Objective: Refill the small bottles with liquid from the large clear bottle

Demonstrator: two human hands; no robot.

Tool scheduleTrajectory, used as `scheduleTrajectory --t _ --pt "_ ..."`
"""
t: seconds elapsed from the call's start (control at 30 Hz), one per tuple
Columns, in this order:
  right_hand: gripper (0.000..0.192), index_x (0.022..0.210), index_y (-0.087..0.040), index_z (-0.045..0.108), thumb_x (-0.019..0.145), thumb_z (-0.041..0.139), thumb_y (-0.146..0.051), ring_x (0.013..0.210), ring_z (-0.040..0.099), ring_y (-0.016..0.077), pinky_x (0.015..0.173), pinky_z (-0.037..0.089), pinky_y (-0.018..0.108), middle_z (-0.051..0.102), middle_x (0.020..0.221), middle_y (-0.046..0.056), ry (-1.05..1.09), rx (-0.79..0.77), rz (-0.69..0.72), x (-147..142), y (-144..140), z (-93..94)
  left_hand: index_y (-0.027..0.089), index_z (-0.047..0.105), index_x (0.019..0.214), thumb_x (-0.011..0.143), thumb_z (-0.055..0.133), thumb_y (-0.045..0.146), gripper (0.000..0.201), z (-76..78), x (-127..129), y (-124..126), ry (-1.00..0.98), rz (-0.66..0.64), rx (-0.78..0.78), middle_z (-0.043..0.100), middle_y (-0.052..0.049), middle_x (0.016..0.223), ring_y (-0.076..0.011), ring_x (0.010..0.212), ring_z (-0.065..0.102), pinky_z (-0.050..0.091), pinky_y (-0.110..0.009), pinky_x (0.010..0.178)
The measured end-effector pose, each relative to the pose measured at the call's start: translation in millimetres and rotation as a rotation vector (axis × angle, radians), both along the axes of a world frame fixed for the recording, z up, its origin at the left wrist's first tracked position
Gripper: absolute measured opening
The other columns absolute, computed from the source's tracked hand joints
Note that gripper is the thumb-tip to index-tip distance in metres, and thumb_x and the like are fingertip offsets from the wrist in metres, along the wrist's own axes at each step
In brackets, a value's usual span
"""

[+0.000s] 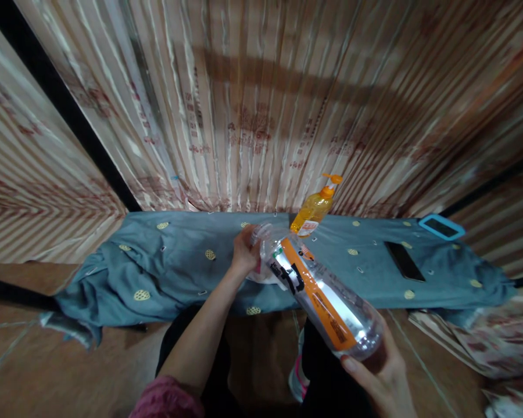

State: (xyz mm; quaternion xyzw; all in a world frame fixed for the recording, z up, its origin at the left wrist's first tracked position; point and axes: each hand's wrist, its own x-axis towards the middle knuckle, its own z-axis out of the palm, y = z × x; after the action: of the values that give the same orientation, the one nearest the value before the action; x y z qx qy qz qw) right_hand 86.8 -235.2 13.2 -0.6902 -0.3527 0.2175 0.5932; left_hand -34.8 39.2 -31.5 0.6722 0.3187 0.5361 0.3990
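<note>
Count with the blue cloth (174, 261) as your landmark: one clear bottle (322, 290) above its near edge, between your two hands (244, 252) (383, 371); one pump bottle (314, 208) at its far edge; one dark phone (404, 261) on its right part; one blue-framed tablet (441, 226) at its far right corner.

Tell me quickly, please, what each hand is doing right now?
Left hand: closed around the neck end of the clear bottle.
Right hand: closed under the bottle's base, holding it tilted.
</note>
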Motion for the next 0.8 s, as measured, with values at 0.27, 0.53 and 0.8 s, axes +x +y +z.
scheduleTrajectory --t 0.27,0.53,0.8 --pt "0.078 0.132 -0.023 0.048 0.064 0.081 -0.043 0.111 0.065 0.0256 0.088 0.055 0.03 0.067 0.125 0.009 0.01 0.038 0.041 -1.6 -0.3 1.6 0.018 0.068 0.099 0.081 0.058 0.037 0.028 -8.5 -1.7 3.9 -0.03 -0.043 -0.009 0.071 -0.009 0.1 -0.0232 0.095 0.066 0.053 -0.036 0.089" --pt "0.079 0.129 -0.024 0.049 0.063 0.078 -0.054 0.115 0.062 0.027 0.093 0.052 0.032 0.066 0.126 0.008 0.039 -0.025 -0.073 -9.9 -1.3 7.9 0.019 0.068 0.091 0.079 0.058 0.034 0.022 -1.3 0.4 0.9 0.018 -0.016 0.01 0.069 -0.007 0.092 -0.0235 0.089 0.066 0.052 -0.036 0.084" --pt "0.064 0.127 -0.032 0.053 0.069 0.078 -0.038 0.108 0.067 0.0223 0.087 0.056 0.024 0.07 0.121 -0.001 -0.156 -0.03 0.082 20.7 -10.5 -5.8 0.017 0.07 0.092 0.08 0.058 0.024 0.019 15.5 -5.3 -0.8 0.139 -0.049 0.03 0.068 -0.006 0.086 -0.0211 0.082 0.064 0.051 -0.032 0.076"
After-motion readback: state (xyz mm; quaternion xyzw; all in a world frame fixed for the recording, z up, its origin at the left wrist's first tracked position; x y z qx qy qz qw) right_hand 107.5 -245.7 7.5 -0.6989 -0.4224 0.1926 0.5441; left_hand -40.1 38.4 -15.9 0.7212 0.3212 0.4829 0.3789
